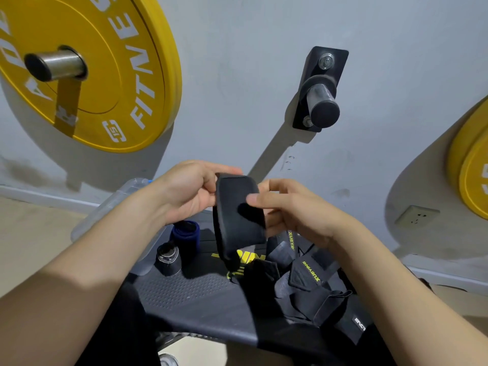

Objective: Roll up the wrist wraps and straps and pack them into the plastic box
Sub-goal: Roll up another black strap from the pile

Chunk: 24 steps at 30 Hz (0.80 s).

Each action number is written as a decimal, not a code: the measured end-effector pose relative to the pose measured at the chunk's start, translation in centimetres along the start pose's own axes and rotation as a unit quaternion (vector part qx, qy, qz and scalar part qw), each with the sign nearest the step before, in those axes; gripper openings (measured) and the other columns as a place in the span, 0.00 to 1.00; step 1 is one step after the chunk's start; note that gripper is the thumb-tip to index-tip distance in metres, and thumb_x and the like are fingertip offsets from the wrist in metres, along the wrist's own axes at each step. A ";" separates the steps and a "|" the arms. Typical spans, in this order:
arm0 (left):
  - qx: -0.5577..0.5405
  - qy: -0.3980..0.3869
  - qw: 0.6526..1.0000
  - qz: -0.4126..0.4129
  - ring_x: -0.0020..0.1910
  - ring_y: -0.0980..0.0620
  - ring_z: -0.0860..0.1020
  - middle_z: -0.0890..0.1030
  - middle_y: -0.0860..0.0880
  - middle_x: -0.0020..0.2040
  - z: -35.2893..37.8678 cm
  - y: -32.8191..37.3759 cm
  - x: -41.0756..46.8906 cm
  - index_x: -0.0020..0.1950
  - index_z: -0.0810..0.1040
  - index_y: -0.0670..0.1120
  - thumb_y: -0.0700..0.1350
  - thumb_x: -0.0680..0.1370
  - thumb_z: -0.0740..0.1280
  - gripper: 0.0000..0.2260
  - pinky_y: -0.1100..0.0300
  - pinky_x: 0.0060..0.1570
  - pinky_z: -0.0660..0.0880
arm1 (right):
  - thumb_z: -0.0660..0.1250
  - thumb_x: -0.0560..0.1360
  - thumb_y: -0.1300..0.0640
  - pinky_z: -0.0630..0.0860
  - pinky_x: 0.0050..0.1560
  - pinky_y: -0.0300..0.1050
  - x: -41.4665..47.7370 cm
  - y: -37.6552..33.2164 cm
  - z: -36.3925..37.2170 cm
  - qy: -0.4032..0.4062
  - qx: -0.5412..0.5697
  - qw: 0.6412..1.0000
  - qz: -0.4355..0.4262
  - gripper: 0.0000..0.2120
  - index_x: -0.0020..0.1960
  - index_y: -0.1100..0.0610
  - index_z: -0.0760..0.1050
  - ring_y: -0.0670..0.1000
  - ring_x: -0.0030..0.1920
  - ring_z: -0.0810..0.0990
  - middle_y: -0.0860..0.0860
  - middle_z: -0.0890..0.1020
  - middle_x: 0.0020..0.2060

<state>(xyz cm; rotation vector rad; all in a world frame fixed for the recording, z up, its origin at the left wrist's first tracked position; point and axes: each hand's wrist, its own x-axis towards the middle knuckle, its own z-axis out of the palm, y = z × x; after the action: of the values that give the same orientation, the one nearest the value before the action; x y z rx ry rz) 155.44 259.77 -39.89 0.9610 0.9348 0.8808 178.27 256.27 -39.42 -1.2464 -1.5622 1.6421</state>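
strap [237, 223], likely soft and light, hangs pinched near its top by left hand [190, 191] and right hand [293, 207], best gripped there.

A black strap [237, 217] was raised above the bench [190, 294], its top end bent over. A blue roll [185, 233] and a grey roll [168, 258] stood on end just beside the clear plastic box [116, 202]. Loose black wraps [311, 283] with yellow lettering lay piled on the bench's right side.
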 end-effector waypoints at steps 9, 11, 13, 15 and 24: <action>0.342 0.064 0.937 0.026 0.36 0.57 0.82 0.88 0.52 0.39 0.0 -1.8 0.7 0.49 0.85 0.44 0.50 0.86 0.68 0.13 0.65 0.37 0.76 | 0.71 0.73 0.63 0.83 0.48 0.45 -0.6 -1.4 -0.6 0.036 0.263 0.950 -0.162 0.29 0.74 0.49 0.78 0.53 0.48 0.85 0.56 0.85 0.50; 0.409 0.086 0.909 -0.005 0.25 0.57 0.71 0.79 0.53 0.29 0.0 -2.2 0.8 0.38 0.80 0.45 0.56 0.84 0.70 0.19 0.62 0.29 0.66 | 0.72 0.72 0.64 0.81 0.51 0.47 -0.4 -1.4 -0.9 0.061 0.267 0.944 -0.182 0.29 0.72 0.52 0.79 0.56 0.51 0.82 0.58 0.82 0.55; 0.425 0.090 0.899 -0.056 0.24 0.54 0.67 0.75 0.51 0.27 0.1 -2.3 0.9 0.36 0.78 0.47 0.60 0.81 0.72 0.21 0.60 0.29 0.62 | 0.73 0.71 0.65 0.80 0.42 0.43 -0.2 -1.4 -1.0 0.087 0.274 0.939 -0.191 0.29 0.71 0.52 0.80 0.55 0.49 0.79 0.59 0.79 0.55; 0.422 0.091 0.896 -0.100 0.25 0.49 0.66 0.73 0.49 0.27 0.2 -2.4 0.9 0.35 0.76 0.46 0.60 0.79 0.73 0.22 0.60 0.30 0.61 | 0.74 0.72 0.67 0.80 0.39 0.41 0.0 -1.2 -1.1 0.100 0.288 0.932 -0.198 0.29 0.72 0.53 0.79 0.55 0.49 0.77 0.60 0.77 0.54; 0.479 0.063 0.850 -0.210 0.21 0.51 0.67 0.77 0.46 0.27 -0.4 -2.0 0.4 0.43 0.79 0.40 0.59 0.83 0.67 0.22 0.63 0.25 0.66 | 0.78 0.75 0.64 0.78 0.37 0.43 1.2 -0.5 -0.7 0.135 0.163 0.952 -0.220 0.13 0.58 0.55 0.84 0.56 0.39 0.80 0.66 0.78 0.46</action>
<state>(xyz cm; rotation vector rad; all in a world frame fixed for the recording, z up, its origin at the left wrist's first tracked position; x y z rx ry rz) 155.58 259.58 -41.95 1.4548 1.6857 0.0406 178.34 257.69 -39.18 -0.8328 -1.2272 1.3097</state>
